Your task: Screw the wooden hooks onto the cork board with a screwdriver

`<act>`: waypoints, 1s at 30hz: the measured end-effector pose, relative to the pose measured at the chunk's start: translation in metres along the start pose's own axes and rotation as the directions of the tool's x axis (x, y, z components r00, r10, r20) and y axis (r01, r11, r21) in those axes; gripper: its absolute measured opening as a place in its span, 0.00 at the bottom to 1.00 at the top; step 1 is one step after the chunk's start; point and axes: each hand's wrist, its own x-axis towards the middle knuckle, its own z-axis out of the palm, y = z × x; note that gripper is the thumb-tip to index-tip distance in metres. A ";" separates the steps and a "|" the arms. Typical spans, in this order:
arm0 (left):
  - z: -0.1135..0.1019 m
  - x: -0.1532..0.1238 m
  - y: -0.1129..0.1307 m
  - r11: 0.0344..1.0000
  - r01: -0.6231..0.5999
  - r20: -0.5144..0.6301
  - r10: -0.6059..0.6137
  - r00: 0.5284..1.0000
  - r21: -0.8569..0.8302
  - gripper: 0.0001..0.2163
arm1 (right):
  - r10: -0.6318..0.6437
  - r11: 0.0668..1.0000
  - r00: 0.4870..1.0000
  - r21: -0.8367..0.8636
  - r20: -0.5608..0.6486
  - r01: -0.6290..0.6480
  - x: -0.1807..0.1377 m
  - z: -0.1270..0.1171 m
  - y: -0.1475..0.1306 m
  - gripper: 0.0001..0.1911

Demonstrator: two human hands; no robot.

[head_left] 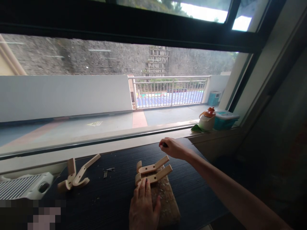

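Head view: resting extended left fingers [143, 190] on wooden hook [161, 174] atop block [169, 203]; gripping dark object [164, 145] in curled right fingers [164, 140].

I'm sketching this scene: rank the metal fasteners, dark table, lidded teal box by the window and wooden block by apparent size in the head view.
1. Dark table
2. Wooden block, partly covered by the left hand
3. Lidded teal box, looking smaller for being farther away
4. Metal fasteners
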 end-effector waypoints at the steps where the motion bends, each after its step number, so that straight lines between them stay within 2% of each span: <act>1: -0.001 0.000 0.001 1.000 0.004 0.001 -0.004 1.000 -0.003 0.20 | -0.044 0.999 0.999 0.006 -0.032 0.044 -0.002 -0.007 -0.012 0.13; 4: -0.002 0.000 0.001 1.000 0.014 0.008 -0.013 1.000 -0.016 0.21 | -0.159 0.987 0.987 -0.019 -0.040 0.158 -0.008 -0.016 -0.042 0.18; 6: -0.002 0.001 0.001 1.000 0.019 0.018 -0.018 1.000 -0.024 0.21 | -0.167 0.983 0.983 -0.058 0.079 0.172 -0.011 -0.010 -0.053 0.22; 9: -0.003 0.001 0.001 0.999 0.027 0.028 -0.027 0.999 -0.028 0.20 | -0.253 0.963 0.952 -0.051 0.174 0.266 -0.011 0.007 -0.057 0.18; 13: -0.003 0.001 0.002 0.999 0.041 0.025 -0.040 0.999 -0.032 0.21 | -0.350 0.928 0.924 -0.077 0.156 0.365 -0.008 0.023 -0.055 0.14; 19: -0.001 0.001 0.002 0.999 0.034 0.006 -0.034 0.999 -0.024 0.20 | -0.378 0.906 0.916 -0.147 0.138 0.396 -0.002 0.025 -0.057 0.14; 30: -0.006 0.003 0.003 0.999 0.034 0.018 -0.034 0.999 0.001 0.20 | -0.379 0.888 0.903 -0.195 0.201 0.416 -0.001 0.031 -0.055 0.15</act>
